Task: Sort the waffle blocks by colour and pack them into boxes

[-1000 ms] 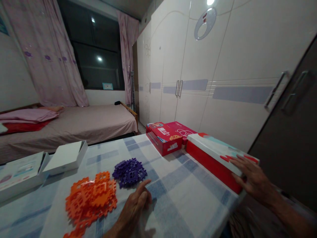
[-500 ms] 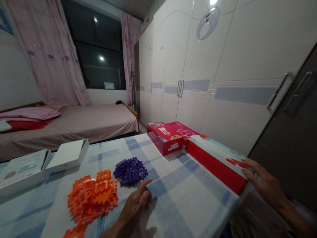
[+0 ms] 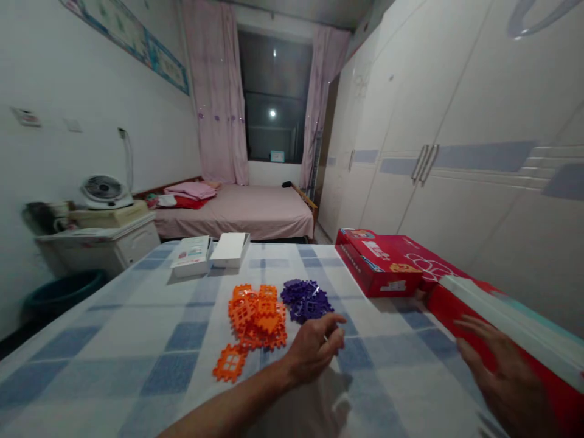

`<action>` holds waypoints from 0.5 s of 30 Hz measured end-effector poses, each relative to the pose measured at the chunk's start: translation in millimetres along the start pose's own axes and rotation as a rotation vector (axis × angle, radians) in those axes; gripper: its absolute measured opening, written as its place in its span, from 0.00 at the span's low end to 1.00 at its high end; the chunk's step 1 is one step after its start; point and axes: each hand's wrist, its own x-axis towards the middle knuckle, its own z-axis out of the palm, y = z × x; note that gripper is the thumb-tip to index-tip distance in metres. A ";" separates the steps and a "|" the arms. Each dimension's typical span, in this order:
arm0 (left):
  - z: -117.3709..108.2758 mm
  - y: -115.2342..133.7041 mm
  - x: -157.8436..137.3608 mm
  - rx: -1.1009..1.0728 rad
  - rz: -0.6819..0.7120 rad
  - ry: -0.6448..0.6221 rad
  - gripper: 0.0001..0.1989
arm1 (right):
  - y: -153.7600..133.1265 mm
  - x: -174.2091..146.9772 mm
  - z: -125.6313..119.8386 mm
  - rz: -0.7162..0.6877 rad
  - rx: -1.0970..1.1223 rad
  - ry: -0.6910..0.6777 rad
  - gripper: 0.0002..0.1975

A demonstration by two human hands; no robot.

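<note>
My left hand (image 3: 314, 347) hovers over the cloth just in front of a pile of dark purple plastic building pieces (image 3: 306, 299). Its index finger reaches out, the others curl loosely, and nothing shows in it. To its left lies a heap of orange plastic building pieces (image 3: 258, 316) with toothed edges and window-like holes; one orange piece (image 3: 229, 363) sticks out toward me. My right hand (image 3: 506, 371), blurred, has its fingers stretched out beside a long red and white box (image 3: 515, 316). Whether it touches the box I cannot tell.
A red box (image 3: 378, 261) stands on the checked tablecloth (image 3: 123, 340) at the far right. Two white box halves (image 3: 230, 250) sit at the back left. Beyond are a bed (image 3: 255, 213), a white wardrobe (image 3: 387, 152) and a fan (image 3: 106, 191) on a cabinet.
My view has turned left, bringing the fan and cabinet into sight. My right hand has come off the top of the long box to its near side. My left hand stays by the purple pile.
</note>
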 end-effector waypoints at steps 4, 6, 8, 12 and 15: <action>-54.0 5.0 19.0 0.363 0.052 0.138 0.15 | -29.7 19.8 63.0 0.043 0.146 -0.154 0.22; -93.9 -7.7 26.8 0.636 0.012 0.248 0.15 | -40.4 22.7 88.8 0.027 0.199 -0.184 0.21; -136.9 -27.3 32.1 0.870 -0.120 0.412 0.16 | -45.7 19.5 108.0 0.007 0.239 -0.199 0.20; -211.0 -62.9 37.5 1.116 -0.505 0.693 0.27 | -38.9 4.3 127.2 -0.115 0.226 -0.209 0.18; -244.3 -74.8 43.7 1.144 -0.619 0.721 0.35 | -25.5 -3.1 133.9 -0.213 0.184 -0.199 0.17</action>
